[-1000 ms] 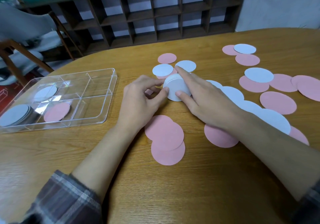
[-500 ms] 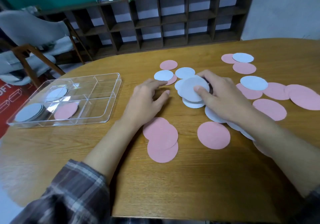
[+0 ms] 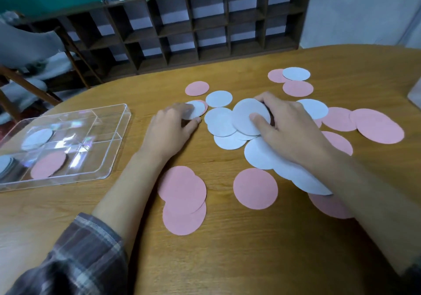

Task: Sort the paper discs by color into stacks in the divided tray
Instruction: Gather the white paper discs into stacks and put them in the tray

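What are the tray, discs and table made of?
Tray: clear glossy plastic, likely acrylic; see-through walls with glare. Discs: thin matte paper or card, per the task; one white disc bends under the forearm. Table: wood or wood-look laminate, satin grain.

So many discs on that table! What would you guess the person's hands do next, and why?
Probably the right hand lifts the white disc pinched under its thumb and gathers the loose white discs beside it. The left hand only rests fingers on another white disc.
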### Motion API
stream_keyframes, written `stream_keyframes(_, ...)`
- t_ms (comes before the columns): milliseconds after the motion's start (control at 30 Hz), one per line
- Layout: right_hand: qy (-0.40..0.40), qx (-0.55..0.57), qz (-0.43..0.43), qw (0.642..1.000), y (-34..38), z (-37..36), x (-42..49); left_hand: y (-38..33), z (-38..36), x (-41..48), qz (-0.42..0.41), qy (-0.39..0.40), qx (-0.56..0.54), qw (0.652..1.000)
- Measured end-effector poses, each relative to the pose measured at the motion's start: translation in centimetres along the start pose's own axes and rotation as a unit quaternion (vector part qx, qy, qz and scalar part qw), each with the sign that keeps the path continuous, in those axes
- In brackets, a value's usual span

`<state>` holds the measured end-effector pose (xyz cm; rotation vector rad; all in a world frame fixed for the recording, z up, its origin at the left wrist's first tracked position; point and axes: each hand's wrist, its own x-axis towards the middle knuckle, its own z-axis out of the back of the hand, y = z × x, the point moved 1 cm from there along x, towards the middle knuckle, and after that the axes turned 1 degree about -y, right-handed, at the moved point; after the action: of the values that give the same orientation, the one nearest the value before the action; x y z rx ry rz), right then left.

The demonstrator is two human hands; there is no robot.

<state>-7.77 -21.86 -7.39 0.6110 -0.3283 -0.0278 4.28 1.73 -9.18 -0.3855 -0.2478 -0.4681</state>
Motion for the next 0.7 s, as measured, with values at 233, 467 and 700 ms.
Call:
stream_keyframes(233, -0.009, 0.005, 0.007, 1.000, -0.2, -0.2, 0.0, -0.7, 0.8, -1.4, -0.054, -0.042, 0.016, 0.998)
stream_keyframes(467, -0.017, 0.031, 0.008, 0.999, -0.3, -0.6, 0.0, -2.0, 1.6, -2.2, -0.111, -0.119, 0.033, 0.986)
stream_keyframes(700, -0.017, 0.080, -0.004, 0.997, -0.3, -0.8, -0.1, -3.0, 1.9, -2.3, -0.136, -0.176, -0.138, 0.965)
